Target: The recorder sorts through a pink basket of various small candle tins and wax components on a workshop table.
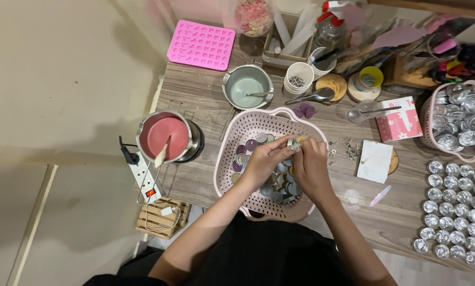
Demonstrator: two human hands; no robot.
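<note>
Head view looks straight down on both hands meeting over a pink perforated basket (pixel 232 139) at frame centre. Left hand (pixel 265 161) and right hand (pixel 310 168) pinch one small metal tealight cup (pixel 294 143) between their fingertips; its shape is mostly hidden by the fingers. More cups (pixel 280 185) lie in the basket beneath, partly covered. At right, rows of foil cups (pixel 454 212) run off the frame edge.

The perforated basket (pixel 232 139) near the middle is pale pink, and it holds purple and silver discs (pixel 246 146). At far left lies a bright pink mould (pixel 201 45). The left pot (pixel 166 135) holds rose-pink wax, and the table (pixel 205 92) is grey wood-grain.
</note>
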